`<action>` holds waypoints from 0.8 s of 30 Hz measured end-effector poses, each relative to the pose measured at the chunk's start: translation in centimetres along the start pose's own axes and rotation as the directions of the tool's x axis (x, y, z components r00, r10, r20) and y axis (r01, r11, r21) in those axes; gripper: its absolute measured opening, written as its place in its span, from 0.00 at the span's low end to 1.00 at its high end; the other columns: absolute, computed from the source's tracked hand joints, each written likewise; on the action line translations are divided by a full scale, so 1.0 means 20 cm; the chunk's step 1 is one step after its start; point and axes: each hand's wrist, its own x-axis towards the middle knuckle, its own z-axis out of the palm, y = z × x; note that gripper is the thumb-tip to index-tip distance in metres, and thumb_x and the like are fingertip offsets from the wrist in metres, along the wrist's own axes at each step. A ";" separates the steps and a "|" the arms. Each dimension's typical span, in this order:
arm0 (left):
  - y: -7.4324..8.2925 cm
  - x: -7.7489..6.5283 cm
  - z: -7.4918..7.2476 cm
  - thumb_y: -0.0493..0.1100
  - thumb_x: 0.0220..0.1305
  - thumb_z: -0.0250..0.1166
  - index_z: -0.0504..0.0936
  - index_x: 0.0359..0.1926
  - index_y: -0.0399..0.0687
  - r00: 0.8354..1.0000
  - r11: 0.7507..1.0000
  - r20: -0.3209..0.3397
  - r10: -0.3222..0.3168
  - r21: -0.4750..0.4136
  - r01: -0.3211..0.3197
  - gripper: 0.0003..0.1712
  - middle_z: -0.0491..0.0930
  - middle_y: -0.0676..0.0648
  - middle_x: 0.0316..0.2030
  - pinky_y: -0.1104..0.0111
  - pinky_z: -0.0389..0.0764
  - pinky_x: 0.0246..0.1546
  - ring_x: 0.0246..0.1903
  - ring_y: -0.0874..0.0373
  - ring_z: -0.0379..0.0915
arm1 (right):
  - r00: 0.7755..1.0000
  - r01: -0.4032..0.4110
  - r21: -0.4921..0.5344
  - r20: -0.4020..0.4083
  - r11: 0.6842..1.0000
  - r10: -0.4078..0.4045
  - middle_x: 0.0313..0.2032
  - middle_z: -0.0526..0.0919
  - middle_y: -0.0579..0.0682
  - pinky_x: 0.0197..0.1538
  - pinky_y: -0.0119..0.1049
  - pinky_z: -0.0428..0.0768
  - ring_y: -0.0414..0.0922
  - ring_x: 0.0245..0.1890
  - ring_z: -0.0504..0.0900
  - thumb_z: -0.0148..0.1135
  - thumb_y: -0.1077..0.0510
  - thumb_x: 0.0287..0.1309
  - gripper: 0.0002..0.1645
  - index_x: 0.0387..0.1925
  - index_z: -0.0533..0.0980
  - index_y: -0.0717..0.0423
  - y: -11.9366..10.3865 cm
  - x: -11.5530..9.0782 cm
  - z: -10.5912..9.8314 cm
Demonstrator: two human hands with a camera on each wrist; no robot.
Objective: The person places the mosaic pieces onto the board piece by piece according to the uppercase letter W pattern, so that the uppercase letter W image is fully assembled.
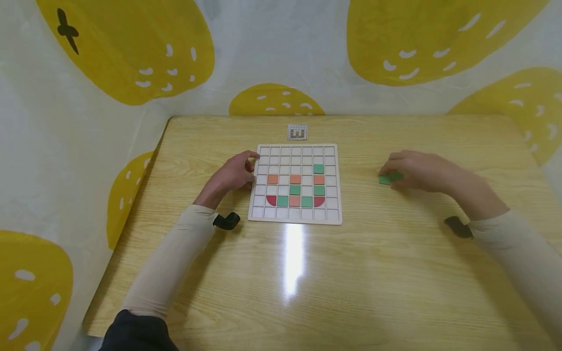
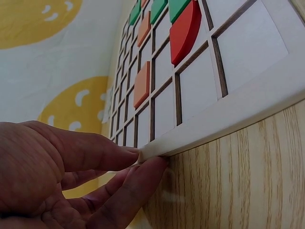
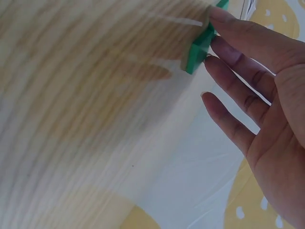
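A white grid board (image 1: pixel 283 162) lies on the table, with green, orange and red tiles in several of its cells. At its left edge, my left hand (image 1: pixel 234 171) pinches the rim, thumb (image 2: pixel 102 149) and fingertips meeting at the frame in the left wrist view. To the right of the board, my right hand (image 1: pixel 414 170) holds a green tile (image 1: pixel 396 176) between thumb and fingers, low over the table. Another green piece (image 1: pixel 384 180) shows just beside it. Fingers partly hide both pieces, and the ring and little fingers are spread away in the right wrist view.
A small card (image 1: pixel 297 132) with a dark grid pattern lies behind the board. The wooden table (image 1: pixel 373 273) extends around it, with a bright reflection in front. Cloth with yellow shapes (image 1: pixel 281 58) hangs along the back and left sides.
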 end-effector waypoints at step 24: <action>0.00 -0.01 0.00 0.25 0.65 0.60 0.64 0.74 0.48 1.000 1.000 -0.005 0.000 0.002 0.000 0.38 0.69 0.38 0.52 0.63 0.85 0.40 0.45 0.47 0.71 | 0.998 0.045 -0.035 -0.048 0.998 -0.047 0.35 0.82 0.42 0.45 0.47 0.80 0.44 0.39 0.79 0.78 0.59 0.52 0.14 0.41 0.85 0.49 -0.03 0.05 0.03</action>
